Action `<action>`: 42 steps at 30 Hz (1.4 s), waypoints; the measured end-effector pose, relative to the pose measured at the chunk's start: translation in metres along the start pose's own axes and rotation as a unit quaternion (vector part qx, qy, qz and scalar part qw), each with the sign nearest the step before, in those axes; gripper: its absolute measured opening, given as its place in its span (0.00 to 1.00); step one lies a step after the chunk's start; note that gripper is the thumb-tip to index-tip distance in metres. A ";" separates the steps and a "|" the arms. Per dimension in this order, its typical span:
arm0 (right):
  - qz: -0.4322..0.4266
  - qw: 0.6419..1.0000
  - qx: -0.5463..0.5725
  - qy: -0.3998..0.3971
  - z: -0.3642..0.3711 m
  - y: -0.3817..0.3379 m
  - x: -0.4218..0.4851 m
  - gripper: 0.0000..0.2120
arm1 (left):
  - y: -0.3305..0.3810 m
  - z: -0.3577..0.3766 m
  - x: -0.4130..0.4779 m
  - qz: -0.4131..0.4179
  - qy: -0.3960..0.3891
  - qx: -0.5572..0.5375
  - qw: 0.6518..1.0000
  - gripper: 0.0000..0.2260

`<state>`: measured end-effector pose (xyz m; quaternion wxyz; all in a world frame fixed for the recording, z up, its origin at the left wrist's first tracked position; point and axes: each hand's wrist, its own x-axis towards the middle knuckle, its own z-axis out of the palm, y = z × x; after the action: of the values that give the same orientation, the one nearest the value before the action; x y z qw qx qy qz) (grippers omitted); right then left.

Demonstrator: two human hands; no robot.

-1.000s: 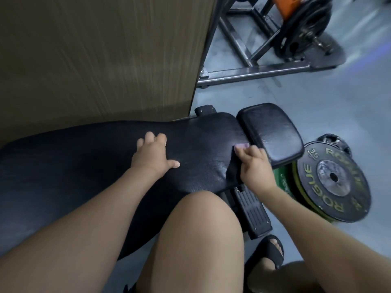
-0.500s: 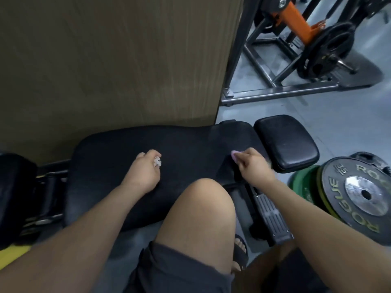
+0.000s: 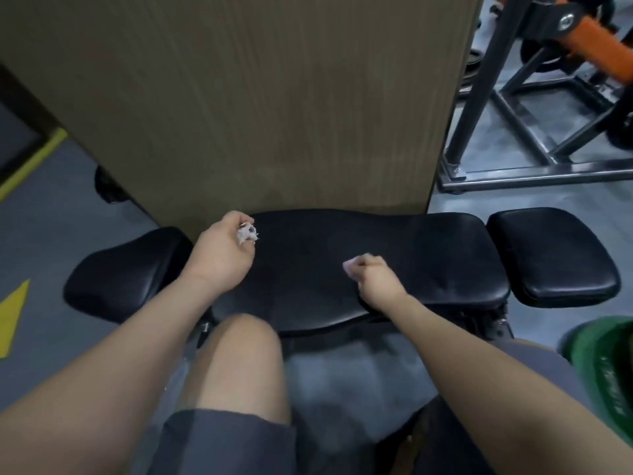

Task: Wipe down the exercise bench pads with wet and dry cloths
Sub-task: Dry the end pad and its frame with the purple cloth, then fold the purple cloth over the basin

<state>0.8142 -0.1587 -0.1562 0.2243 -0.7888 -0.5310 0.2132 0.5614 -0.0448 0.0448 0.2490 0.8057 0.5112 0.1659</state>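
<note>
Right hand (image 3: 376, 279) has slid along the middle pad (image 3: 428, 255) from its right edge to centre; left hand (image 3: 222, 255) now sits at the far-left corner. Each fist clamps a wad: white cloth (image 3: 247, 232) left, pink cloth (image 3: 350, 269) right. Risk: 2 small wads leave unwiped strips, wet smears stay undried. Wood panel (image 3: 257, 97) crowds the far edge; knee (image 3: 239, 354) blocks the near one.

Both arms extended; left hand (image 3: 222, 257) grips white cloth (image 3: 247, 232), right hand (image 3: 376, 281) pink cloth (image 3: 349, 268).
</note>
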 end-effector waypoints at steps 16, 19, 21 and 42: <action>0.005 0.942 0.262 -0.211 0.022 -0.167 0.001 0.09 | -0.109 -0.035 -0.084 -0.186 -0.027 -0.124 0.974 0.06; -0.022 0.906 0.343 -0.247 0.029 -0.232 -0.010 0.08 | -0.138 -0.065 -0.108 -0.211 -0.008 -0.197 0.957 0.09; -0.034 0.881 0.386 -0.272 0.038 -0.279 -0.019 0.07 | -0.162 -0.084 -0.123 -0.219 -0.003 -0.245 0.945 0.14; -0.326 0.856 0.121 -0.382 0.126 -0.601 -0.067 0.04 | -0.329 -0.247 -0.253 -0.191 0.211 -0.296 0.912 0.05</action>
<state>0.2726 -0.0040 0.0970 0.1539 -0.3941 -0.7716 0.4750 0.0817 -0.1010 0.0568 0.3889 0.5282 0.6238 0.4250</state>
